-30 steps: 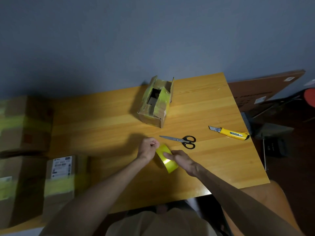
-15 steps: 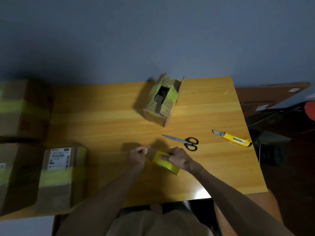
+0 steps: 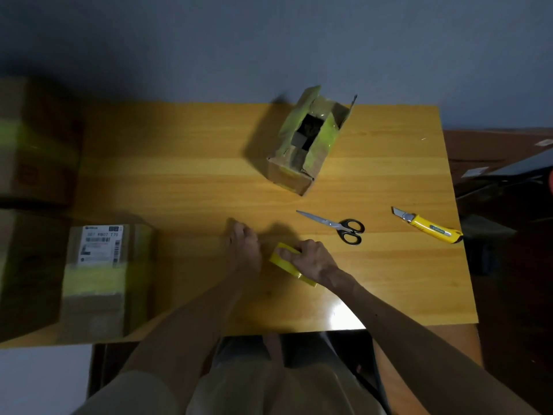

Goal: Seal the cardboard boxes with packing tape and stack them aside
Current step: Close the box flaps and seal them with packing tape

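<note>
tape roll (image 3: 280, 260) within grip of right hand (image 3: 311, 259)

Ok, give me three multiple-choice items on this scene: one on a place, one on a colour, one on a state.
1. Where does the knife lie?
A. on the floor
B. on the table, right of the scissors
C. in a hand

2. What colour is the tape?
A. red
B. clear
C. yellow

3. How is the box beyond the scissors?
A. open, flaps up
B. taped shut
C. crushed flat

Answers:
1 B, the knife rests on the wood to the right of the scissors.
2 C, the tape shows bright yellow beside the fingers.
3 A, the flaps stand up and the dark inside shows.
</note>
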